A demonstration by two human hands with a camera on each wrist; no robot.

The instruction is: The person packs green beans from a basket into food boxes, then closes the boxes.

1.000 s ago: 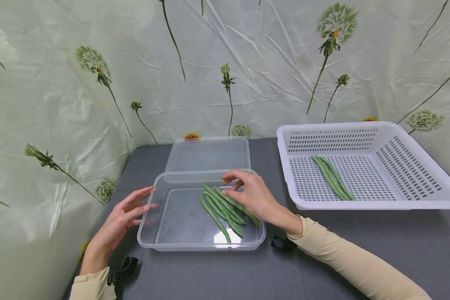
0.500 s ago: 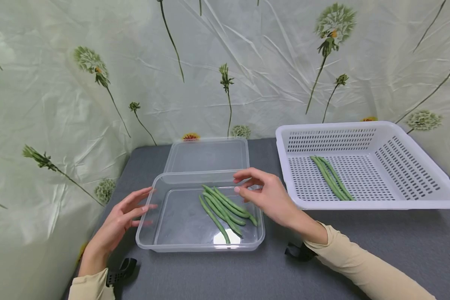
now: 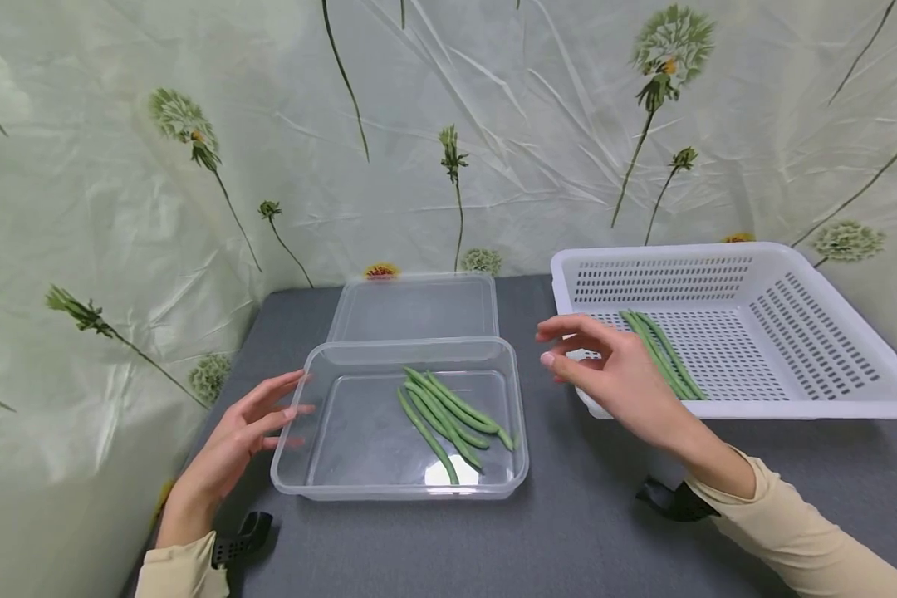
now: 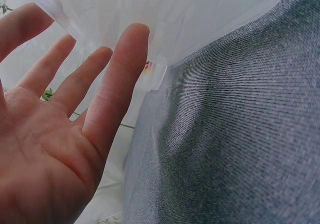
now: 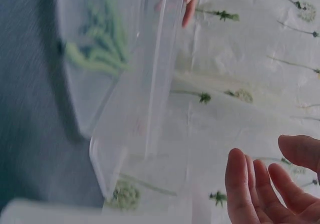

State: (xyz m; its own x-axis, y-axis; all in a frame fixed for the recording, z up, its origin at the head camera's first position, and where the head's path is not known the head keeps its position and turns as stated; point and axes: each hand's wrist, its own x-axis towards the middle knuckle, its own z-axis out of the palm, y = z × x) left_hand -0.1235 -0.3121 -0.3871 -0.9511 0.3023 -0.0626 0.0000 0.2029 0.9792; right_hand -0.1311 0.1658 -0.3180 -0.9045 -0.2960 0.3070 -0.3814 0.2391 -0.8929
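Note:
In the head view a clear plastic container point(image 3: 359, 440) stands on the table with several green beans point(image 3: 448, 415) lying in its right half. My left hand point(image 3: 232, 440) is at the container's left wall, fingers spread; the left wrist view shows its fingers point(image 4: 117, 84) against or close to that wall, gripping nothing. My right hand point(image 3: 628, 382) hangs over the left front corner of a white perforated basket point(image 3: 755, 409). Its fingers are loosely bent, thumb apart, with nothing between them. A few green beans point(image 3: 661, 353) lie inside the basket, partly covered by the right hand.
Behind the container lies its clear flat lid point(image 3: 419, 307). A grey cloth point(image 3: 448, 548) covers the table. A flower-printed sheet point(image 3: 389, 166) hangs at the back and left. Each wrist wears a black camera strap point(image 3: 242, 536).
My right hand has moved right, away from the beans in the container to the basket's near left corner. The left hand has stayed at the container's left wall.

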